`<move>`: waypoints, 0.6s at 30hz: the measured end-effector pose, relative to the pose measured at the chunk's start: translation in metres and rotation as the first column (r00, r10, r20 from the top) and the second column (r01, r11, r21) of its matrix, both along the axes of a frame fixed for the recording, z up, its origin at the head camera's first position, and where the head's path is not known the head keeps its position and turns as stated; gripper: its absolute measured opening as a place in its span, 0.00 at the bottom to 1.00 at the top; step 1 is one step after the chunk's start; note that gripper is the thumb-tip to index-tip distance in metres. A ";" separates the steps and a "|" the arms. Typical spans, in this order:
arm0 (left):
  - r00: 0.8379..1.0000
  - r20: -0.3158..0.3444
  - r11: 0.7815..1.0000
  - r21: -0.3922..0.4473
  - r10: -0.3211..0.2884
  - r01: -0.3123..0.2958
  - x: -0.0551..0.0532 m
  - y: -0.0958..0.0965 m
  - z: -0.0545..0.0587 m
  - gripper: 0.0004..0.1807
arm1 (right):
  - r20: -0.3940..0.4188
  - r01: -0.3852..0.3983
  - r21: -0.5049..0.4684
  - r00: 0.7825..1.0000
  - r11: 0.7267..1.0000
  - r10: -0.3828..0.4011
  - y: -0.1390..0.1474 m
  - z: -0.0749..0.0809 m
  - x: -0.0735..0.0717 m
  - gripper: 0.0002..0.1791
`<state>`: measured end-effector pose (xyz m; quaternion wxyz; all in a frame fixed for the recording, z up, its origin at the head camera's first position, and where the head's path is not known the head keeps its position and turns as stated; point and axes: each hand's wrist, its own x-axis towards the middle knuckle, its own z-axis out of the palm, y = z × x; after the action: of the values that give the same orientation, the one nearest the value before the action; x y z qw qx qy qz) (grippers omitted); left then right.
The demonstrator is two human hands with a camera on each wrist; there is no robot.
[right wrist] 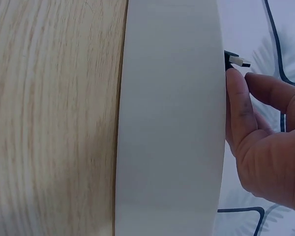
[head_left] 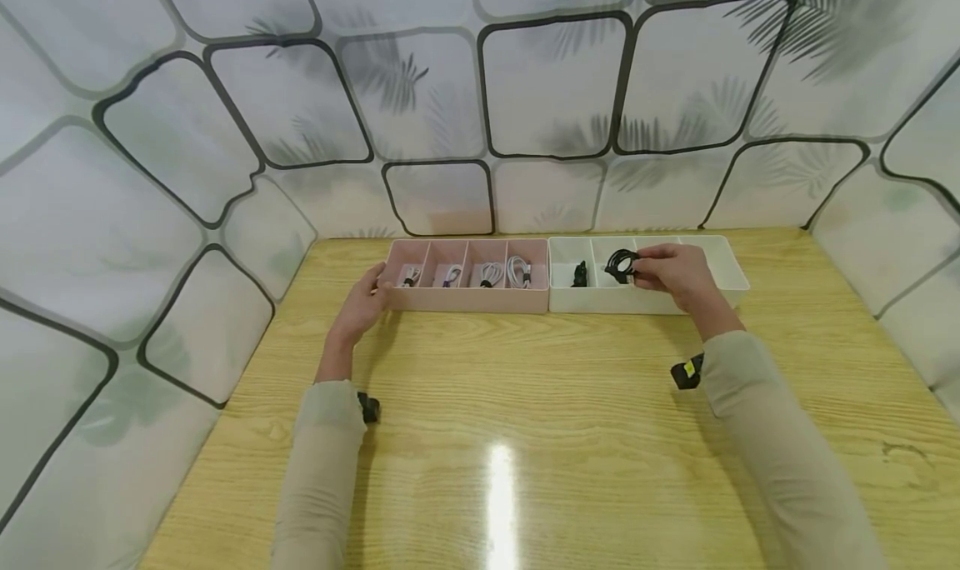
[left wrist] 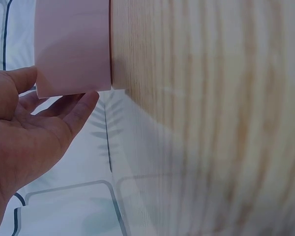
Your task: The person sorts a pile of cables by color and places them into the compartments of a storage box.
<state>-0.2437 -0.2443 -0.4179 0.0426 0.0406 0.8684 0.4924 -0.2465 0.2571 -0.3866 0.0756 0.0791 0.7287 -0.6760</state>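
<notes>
A black coiled USB cable (head_left: 621, 265) is pinched by my right hand (head_left: 675, 272) over the second compartment of the white box (head_left: 622, 302). Its metal USB plug (right wrist: 240, 61) sticks out beyond the fingertips in the right wrist view, where the white front wall hides the coil. At the left end of the pink box (head_left: 468, 301), my left hand (head_left: 362, 305) touches the corner. In the left wrist view, its thumb lies at the rim and its fingers extend along the end wall. A dark bundled item (head_left: 580, 274) sits in the white box's leftmost compartment.
Each pink compartment contains a light cable, including a white coil (head_left: 517, 272) at its right end. Both boxes stand end to end near the back of the wooden table (head_left: 450, 387). A patterned curtain (head_left: 555, 87) hangs behind and at the sides.
</notes>
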 end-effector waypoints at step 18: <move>1.000 0.025 1.000 0.008 -0.011 0.011 0.004 0.002 0.011 0.32 | -0.029 -0.004 -0.017 1.000 1.000 0.004 -0.004 0.000 -0.002 0.28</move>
<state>-0.2397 -0.2421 -0.4069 0.0562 0.0392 0.8655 0.4962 -0.2481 0.2535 -0.3865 0.0672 0.0673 0.7239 -0.6833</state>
